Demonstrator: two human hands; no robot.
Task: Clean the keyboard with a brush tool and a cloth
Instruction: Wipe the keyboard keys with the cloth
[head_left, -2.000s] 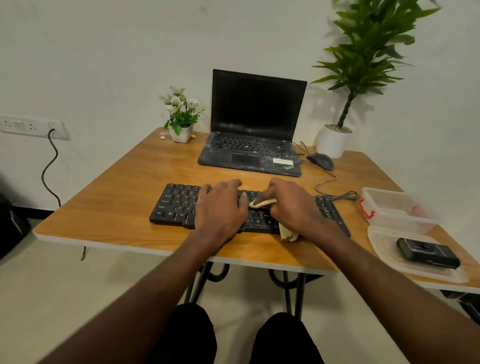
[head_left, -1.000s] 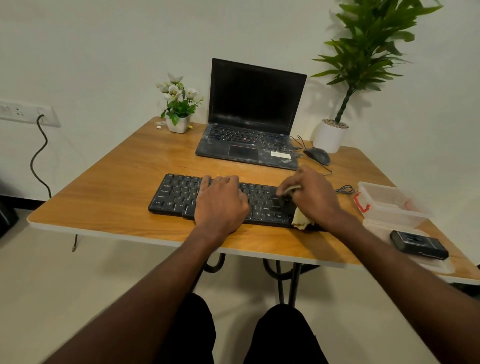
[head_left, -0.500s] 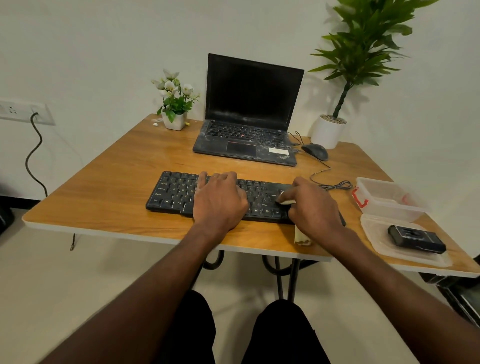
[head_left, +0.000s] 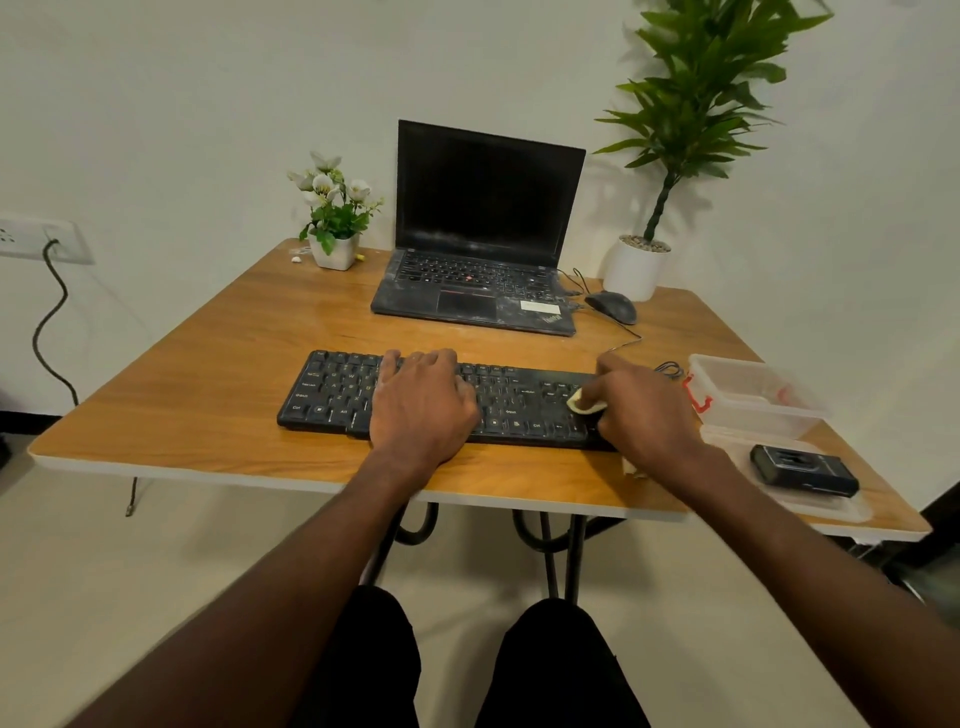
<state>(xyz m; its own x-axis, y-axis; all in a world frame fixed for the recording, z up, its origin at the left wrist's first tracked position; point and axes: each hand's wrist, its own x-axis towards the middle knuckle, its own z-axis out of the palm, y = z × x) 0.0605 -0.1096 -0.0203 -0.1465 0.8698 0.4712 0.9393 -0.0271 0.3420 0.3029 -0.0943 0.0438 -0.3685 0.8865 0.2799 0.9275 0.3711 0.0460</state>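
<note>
The keyboard (head_left: 447, 397) lies across the near part of the wooden table (head_left: 208, 374), in front of the person, and the left hand (head_left: 423, 402) rests flat on its middle keys with the fingers straight, apparently to pin it down so wiping does not push it about. The right hand (head_left: 641, 410) curls round a pale cloth (head_left: 584, 401) and presses it onto the keys at the keyboard's right end, a scrap of it trailing below the wrist. The dark object (head_left: 802, 470) on the clear lid to the right may be the brush tool, though the view is too small to tell.
</note>
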